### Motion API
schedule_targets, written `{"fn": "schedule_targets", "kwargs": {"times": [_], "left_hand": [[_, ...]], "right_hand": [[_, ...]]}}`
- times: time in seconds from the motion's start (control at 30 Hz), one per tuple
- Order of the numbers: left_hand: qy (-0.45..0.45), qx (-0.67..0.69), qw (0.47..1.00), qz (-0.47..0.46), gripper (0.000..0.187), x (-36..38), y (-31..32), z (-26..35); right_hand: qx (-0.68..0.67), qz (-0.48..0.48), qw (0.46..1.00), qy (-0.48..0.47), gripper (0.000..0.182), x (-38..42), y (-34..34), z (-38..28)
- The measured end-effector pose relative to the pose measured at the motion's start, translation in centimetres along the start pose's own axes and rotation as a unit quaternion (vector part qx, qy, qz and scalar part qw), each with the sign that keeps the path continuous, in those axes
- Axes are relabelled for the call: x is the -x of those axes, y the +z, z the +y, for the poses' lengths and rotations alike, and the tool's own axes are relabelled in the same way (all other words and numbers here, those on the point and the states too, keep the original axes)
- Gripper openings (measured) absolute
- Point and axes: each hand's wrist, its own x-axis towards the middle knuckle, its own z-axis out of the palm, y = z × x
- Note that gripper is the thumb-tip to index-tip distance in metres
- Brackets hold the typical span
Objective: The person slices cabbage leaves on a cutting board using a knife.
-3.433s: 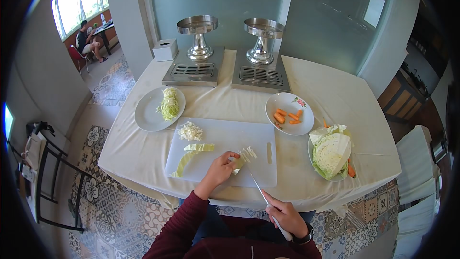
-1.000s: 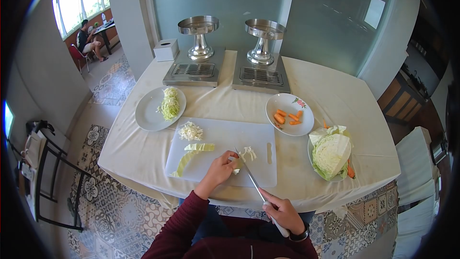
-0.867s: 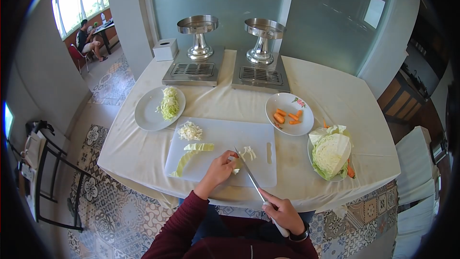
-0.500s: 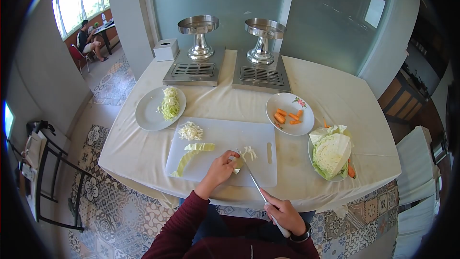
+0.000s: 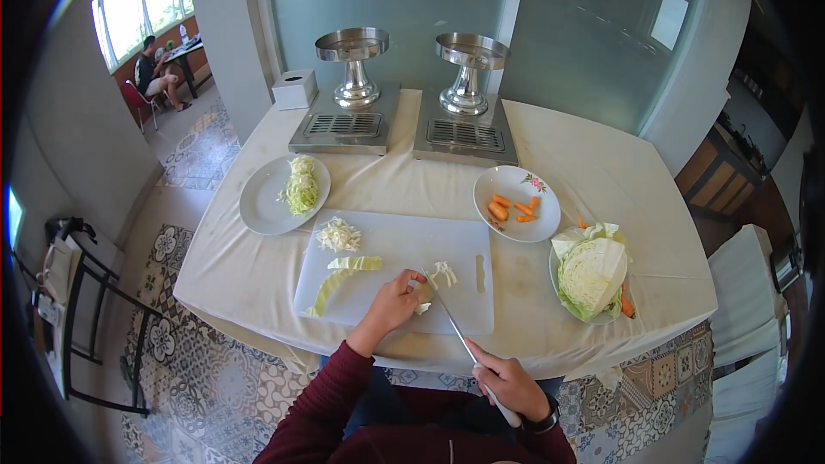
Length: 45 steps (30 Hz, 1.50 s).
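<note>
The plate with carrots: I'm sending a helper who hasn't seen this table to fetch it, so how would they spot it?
Start at the white rectangular cutting board at the near edge of the cloth-covered table. Just beyond its far right corner sits the round white plate with carrots. It alone has a small flower print on its rim and orange carrot pieces, unlike the plain white plate of shredded cabbage on the left.

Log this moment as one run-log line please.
left hand: holds cabbage piece on cutting board | right hand: grips knife, blade at cabbage

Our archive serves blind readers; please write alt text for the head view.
A left hand steadies cabbage on a white cutting board while the right hand slices with a knife. Plates of cabbage and carrots flank it.
</note>
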Motion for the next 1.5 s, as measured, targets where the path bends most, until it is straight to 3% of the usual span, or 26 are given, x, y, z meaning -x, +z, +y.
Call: {"fn": "schedule_targets", "kwargs": {"times": [0.33,0.67,1.17,1.37,1.5], "left_hand": [[0.040,0.019,0.999,0.021,0.027,-0.2,0.4,-0.9],[0.014,0.023,0.999,0.030,0.026,0.0,0.5,-0.5],[0.025,0.029,0.999,0.026,0.025,-0.1,0.5,-1.1],[0.008,0.011,1.000,0.018,0.026,0.0,0.3,-0.5],[-0.010,-0.015,1.000,0.013,0.028,0.1,0.0,-0.4]], "right_hand": [[0.054,0.034,0.995,-0.072,0.052,-4.6,0.5,-0.1],[0.075,0.059,0.989,-0.114,0.051,-4.6,0.9,1.0],[0.066,-0.003,0.998,0.018,0.056,1.6,-0.7,-0.8],[0.087,-0.010,0.996,0.004,0.058,2.1,-1.5,-0.4],[0.032,0.006,0.999,-0.014,0.058,0.9,-0.7,0.4]]}}
